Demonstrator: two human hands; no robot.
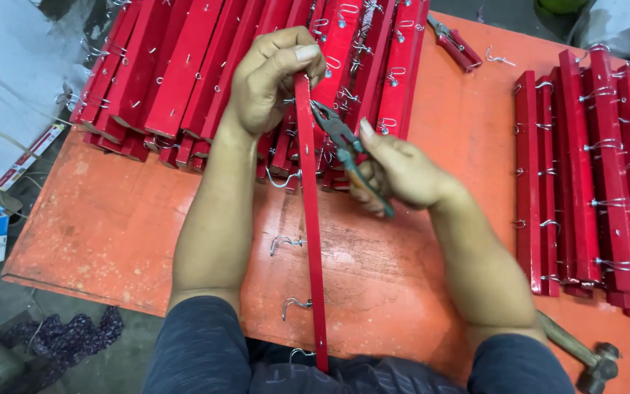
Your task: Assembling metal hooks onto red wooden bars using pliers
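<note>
Risk: pliers [344, 149] could slip off the wire hook [291, 101] near the strip's far end & nick the red paint, or the long red strip [310, 219] could twist, since only its far end is held. Left hand [267, 76], fingers clamped round the strip's top; strip runs from there back over the table's [111, 226] near edge to the lap. Right hand [402, 171], fingers closed on the plier handles, nose touching the strip just below the left thumb. Stacked red strips [184, 66] lie at far-left edge, more [592, 182] at right; hammer [585, 354] at near-right corner.
</note>
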